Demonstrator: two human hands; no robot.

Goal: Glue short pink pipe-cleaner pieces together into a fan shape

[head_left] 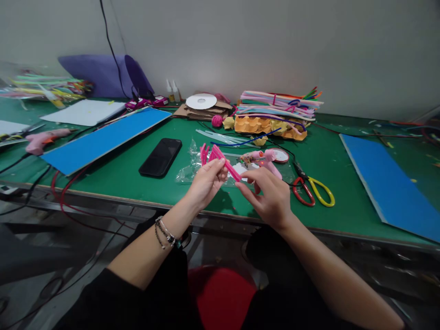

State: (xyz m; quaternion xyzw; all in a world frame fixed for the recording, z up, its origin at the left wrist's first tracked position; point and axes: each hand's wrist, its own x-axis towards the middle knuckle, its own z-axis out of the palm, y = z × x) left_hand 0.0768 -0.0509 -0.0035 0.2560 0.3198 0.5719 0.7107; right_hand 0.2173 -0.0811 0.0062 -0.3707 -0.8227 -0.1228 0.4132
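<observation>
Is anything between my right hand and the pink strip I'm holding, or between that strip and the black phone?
Nothing visible separates your right hand from the pink strip. Toward the black phone, your left hand, other pink pieces and clear plastic show in between.

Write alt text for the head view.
Two bare hands, left and right, hold a bright pink strip above a green table, with a black phone to the left and red-and-yellow-handled scissors to the right.
</observation>
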